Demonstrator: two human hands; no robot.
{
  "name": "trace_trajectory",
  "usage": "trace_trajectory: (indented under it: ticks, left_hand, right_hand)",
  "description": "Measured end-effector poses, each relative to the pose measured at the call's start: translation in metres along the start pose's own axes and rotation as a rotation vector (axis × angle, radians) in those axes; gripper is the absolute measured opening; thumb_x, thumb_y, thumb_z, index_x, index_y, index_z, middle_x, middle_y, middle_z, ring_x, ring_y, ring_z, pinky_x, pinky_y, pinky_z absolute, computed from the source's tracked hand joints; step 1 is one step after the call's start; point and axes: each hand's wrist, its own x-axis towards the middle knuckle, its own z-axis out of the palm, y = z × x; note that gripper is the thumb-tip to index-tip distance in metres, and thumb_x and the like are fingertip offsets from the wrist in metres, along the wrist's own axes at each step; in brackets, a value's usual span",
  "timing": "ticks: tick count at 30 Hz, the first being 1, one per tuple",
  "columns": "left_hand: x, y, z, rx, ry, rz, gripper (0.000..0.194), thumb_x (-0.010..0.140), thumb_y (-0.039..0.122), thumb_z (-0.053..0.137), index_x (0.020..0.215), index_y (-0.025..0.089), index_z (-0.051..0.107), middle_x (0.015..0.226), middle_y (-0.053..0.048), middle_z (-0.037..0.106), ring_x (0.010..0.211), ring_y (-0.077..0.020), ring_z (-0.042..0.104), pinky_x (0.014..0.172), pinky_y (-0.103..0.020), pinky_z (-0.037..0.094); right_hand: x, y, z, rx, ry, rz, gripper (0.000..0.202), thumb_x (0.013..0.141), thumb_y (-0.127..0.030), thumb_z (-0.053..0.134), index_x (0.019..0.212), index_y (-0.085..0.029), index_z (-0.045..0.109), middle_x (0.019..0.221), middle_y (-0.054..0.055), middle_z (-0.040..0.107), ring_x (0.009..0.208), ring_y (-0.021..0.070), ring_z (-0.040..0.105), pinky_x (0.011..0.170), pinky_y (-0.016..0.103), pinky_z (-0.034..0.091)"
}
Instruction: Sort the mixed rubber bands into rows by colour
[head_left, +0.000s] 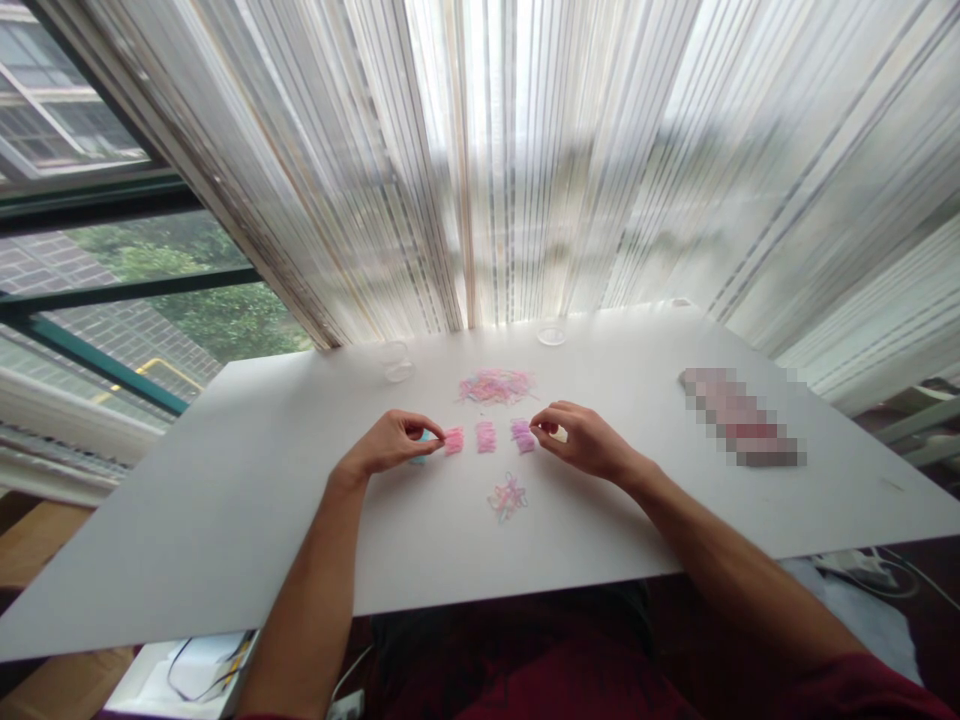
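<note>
My left hand (395, 440) is closed in a pinch, its fingertips at the left edge of a bright pink row (454, 441) of small clip-like pieces. A light blue row (421, 447) lies partly hidden behind its fingers. My right hand (585, 438) also pinches, with thumb and finger at the right side of a purple row (522, 435). What sits between either pair of fingertips is too small to make out. Between the hands lies a paler pink row (486, 437). Nearer me is a small loose pile of pastel pieces (508, 497) resembling paper clips.
Beyond the rows, a larger mixed pastel pile (496, 386) spreads on the white table (285, 480). Clear round containers (399, 371) stand at the back left, and a clear round lid or dish (551, 337) at the back. A blurred-out pinkish object (739, 418) lies right.
</note>
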Motion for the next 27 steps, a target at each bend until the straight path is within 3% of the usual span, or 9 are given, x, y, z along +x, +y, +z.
trace_trajectory:
  ticks: [27]
  left_hand:
    - [-0.0027, 0.0034, -0.0006, -0.005, 0.028, 0.005, 0.042, 0.079, 0.052, 0.073, 0.085, 0.012, 0.080, 0.052, 0.007, 0.026, 0.049, -0.0075, 0.022, 0.045, -0.023, 0.015]
  right_hand:
    - [0.0002, -0.0018, -0.0001, 0.015, 0.008, -0.017, 0.010, 0.091, -0.016, 0.061, 0.089, -0.019, 0.070, 0.079, 0.005, 0.068, 0.070, 0.0164, 0.063, 0.068, 0.029, 0.052]
